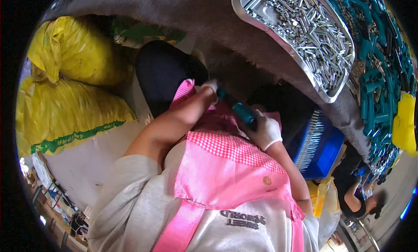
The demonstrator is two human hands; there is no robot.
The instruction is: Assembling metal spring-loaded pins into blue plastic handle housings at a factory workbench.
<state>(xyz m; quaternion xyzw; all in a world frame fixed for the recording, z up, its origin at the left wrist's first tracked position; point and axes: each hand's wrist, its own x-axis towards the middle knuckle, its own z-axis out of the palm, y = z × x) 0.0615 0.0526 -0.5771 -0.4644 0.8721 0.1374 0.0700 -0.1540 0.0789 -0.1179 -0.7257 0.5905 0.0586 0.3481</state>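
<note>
Over my lap, my right hand [266,129], in a white glove, is closed around a teal cylindrical piece [244,114]. A dark section runs from that piece toward a second bit of teal [220,93] beside my left hand; I cannot tell whether they are one tool. My left hand [210,85], also in white, is blurred and partly hidden, and its fingers seem closed at the second teal bit. Under both hands lies the pink checked apron [233,173].
A metal tray [285,43] of silver pins stands on the dark cloth-covered table [174,8]. Teal parts [374,91] are heaped at right near a yellow object [405,123]. A blue crate [324,152] holds metal pieces. Yellow sacks [72,115] lie left; another person [352,195] is at right.
</note>
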